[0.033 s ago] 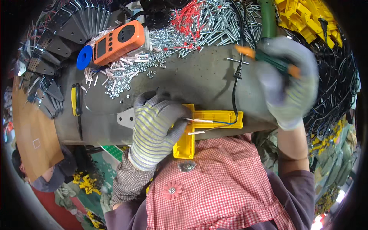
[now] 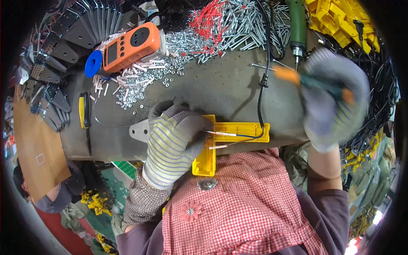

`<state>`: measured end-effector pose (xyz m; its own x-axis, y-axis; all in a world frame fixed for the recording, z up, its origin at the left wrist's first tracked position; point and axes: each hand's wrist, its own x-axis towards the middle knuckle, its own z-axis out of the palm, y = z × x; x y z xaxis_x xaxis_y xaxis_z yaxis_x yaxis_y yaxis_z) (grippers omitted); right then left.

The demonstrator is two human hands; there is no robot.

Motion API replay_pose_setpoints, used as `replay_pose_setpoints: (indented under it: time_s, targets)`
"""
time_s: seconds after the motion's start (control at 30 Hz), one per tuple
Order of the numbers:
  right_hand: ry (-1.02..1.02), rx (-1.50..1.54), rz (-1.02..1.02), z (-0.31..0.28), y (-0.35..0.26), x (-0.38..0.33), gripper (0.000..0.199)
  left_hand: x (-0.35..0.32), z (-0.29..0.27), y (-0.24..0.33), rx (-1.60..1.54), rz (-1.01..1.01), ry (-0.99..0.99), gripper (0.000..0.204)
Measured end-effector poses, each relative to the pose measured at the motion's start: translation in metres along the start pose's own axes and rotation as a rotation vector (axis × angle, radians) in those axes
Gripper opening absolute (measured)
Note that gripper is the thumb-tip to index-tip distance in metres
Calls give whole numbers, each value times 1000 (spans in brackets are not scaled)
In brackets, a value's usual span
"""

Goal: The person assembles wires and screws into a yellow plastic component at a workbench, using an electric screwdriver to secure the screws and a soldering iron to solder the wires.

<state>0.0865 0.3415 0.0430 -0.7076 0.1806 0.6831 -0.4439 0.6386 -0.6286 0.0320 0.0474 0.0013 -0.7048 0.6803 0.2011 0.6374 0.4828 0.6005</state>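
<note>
My left hand (image 2: 176, 142), in a striped knit glove, is closed over the upper left of a yellow T-shaped plastic housing (image 2: 204, 163). Its fingers hide what lies beneath them. A grey metal plate (image 2: 139, 131) with holes sticks out on that hand's left. Two wires with pale sleeves (image 2: 219, 147) come out by the fingertips, and a black power cord (image 2: 260, 108) runs into the housing's right arm. My right hand (image 2: 335, 100), gloved and smeared by motion, is raised to the right, closed round a tool with a green-and-orange handle (image 2: 289, 75); its kind is unclear.
At the back lie heaped screws (image 2: 242, 27), red pieces (image 2: 207, 21), small nuts (image 2: 127, 95) and an orange meter (image 2: 131, 46). A green electric screwdriver (image 2: 298, 29) hangs behind my right hand. Yellow-and-black-handled tool (image 2: 84, 111) rests at left; yellow housings (image 2: 335, 21) fill the back right.
My right hand has moved right and slightly down with the green-and-orange tool, uncovering the lower end of the electric screwdriver. My left hand and the housing stay put.
</note>
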Motion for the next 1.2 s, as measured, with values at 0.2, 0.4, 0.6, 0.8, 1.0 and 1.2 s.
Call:
replay_pose_setpoints:
  time_s: [0.2, 0.4, 0.6, 0.8, 1.0, 1.2]
  targets:
    - [-579, 30, -34, -17, -41, -29, 24, 10, 1, 6, 154, 51, 21, 30]
    - [-446, 93, 31, 13, -28, -41, 27, 9, 5, 6, 107, -21, 1, 32]
    - [-448, 32, 19, 16, -32, -38, 29, 6, 4, 3, 98, -33, -10, 28]
    - [-460, 74, 1, 17, -33, -39, 19, 3, 6, -2, 49, -95, -75, 26]
    - [-433, 18, -10, 28, -44, -27, 17, 5, 6, -2, 85, -32, -11, 26]
    - [-997, -670, -316, 29, -86, 37, 22, 23, -52, 11, -256, 44, 247, 35]
